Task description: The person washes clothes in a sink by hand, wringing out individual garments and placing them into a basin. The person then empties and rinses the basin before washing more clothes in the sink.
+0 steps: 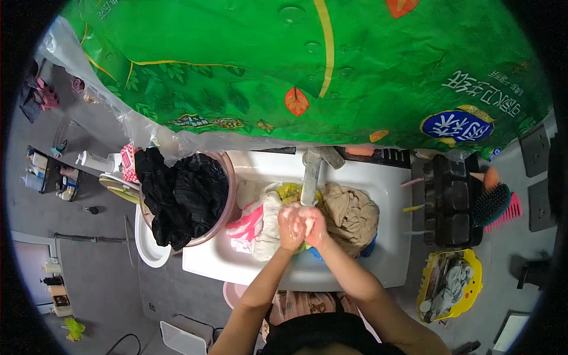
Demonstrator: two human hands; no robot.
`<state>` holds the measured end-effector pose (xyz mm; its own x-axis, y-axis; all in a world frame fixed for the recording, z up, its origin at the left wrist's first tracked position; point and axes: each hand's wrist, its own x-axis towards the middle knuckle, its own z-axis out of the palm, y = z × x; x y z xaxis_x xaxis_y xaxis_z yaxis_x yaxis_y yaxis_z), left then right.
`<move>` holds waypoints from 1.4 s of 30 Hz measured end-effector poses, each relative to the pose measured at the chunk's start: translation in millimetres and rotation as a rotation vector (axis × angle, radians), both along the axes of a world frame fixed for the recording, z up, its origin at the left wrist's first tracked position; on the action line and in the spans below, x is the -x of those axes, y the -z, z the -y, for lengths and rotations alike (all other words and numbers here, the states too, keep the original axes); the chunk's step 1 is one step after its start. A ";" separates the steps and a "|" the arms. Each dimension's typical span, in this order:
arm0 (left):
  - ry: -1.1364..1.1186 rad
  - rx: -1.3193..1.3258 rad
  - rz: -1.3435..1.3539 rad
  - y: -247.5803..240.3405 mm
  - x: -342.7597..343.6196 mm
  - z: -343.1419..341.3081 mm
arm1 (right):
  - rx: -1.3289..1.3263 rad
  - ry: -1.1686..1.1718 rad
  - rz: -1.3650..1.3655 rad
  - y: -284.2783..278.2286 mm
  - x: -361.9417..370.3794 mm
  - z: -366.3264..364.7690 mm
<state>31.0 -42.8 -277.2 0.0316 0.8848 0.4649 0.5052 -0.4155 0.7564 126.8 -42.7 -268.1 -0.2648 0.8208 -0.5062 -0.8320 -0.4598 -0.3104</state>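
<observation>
1. We are looking down into a white sink (390, 260) heaped with wet laundry, under a metal faucet (310, 177) that stands at its back edge.
2. Our left hand (291, 228) and right hand (316, 228) are pressed together just below the faucet's spout, both closed on a small whitish, soapy piece of cloth (306, 223) squeezed between them. We cannot tell what kind of garment it is.
3. That bit of cloth sits over the middle of the sink, above the rest of the pile.
4. Just left of our hands lie a white garment (269, 228) and a pink and white one (247, 225); a yellowish piece (290, 192) shows behind them by the faucet.
5. To the right of our hands a beige garment (352, 216) is bunched up, with a patch of blue fabric (370, 247) peeking out beneath it.
6. A pinkish basin (228, 171) full of black clothes (180, 198) rests on the sink's left edge, the clothes spilling over its rim.
7. On the right beside the sink stands a black rack (449, 204) holding toothbrushes (414, 208), with a green-bristled hairbrush (491, 204) and a pink comb (513, 210) next to it.
8. Lower right sits a yellow tray (473, 278) of small items.
9. A large green plastic bag (307, 65) with a leaf pattern fills the top of the view.
</observation>
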 end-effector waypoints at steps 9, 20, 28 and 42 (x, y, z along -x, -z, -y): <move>0.113 0.009 0.041 -5.3 -20.0 5.8 | -0.036 0.034 -0.081 95.1 4.4 -0.4; -0.160 0.895 0.951 21.0 -14.5 -5.1 | 0.117 0.072 0.912 16.2 10.9 3.0; 0.208 0.561 0.549 14.8 12.8 32.9 | 0.139 0.111 0.147 22.2 -36.7 2.3; 0.506 0.988 0.333 9.3 39.0 -43.0 | 0.019 -0.345 0.478 -27.4 -38.0 8.8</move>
